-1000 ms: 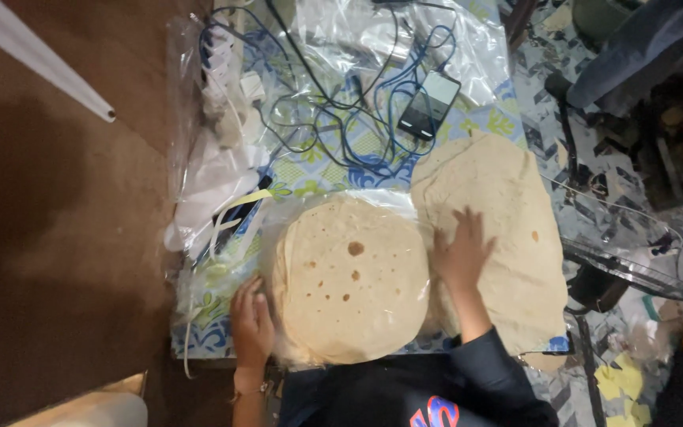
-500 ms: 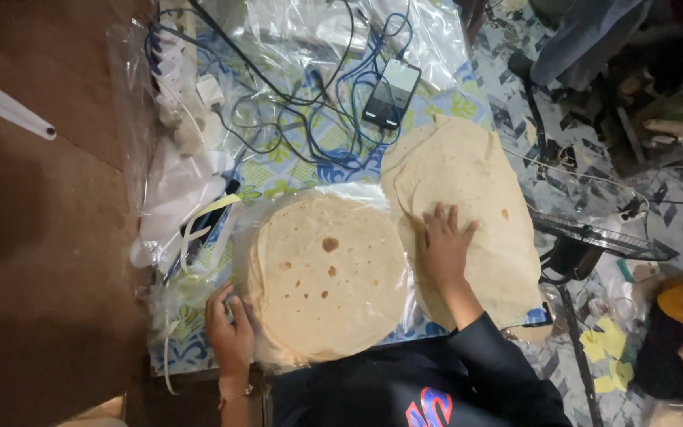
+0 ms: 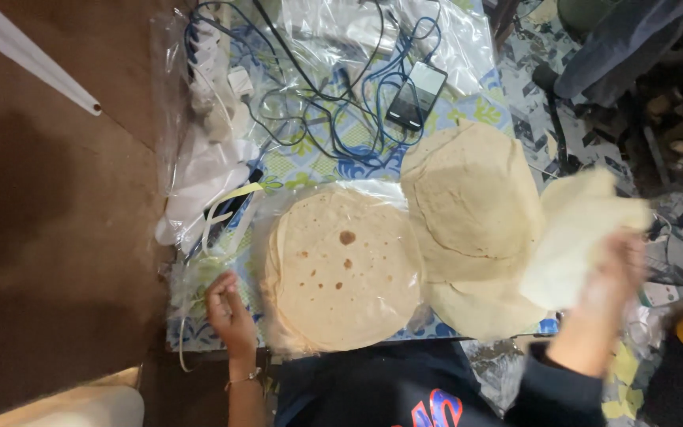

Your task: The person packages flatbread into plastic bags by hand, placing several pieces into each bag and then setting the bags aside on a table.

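Aloft, flatbread (image 3: 575,237) in right hand (image 3: 606,296)

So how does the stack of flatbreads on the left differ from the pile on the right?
The left stack shows brown toasted spots; the right pile looks pale and plain. The left stack lies neatly on clear plastic; the right pile is loosely overlapped. Both are round, thin flatbreads on the patterned table.

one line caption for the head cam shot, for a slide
Right hand lifts a pale flatbread off the right stack; left hand rests beside the browned stack.
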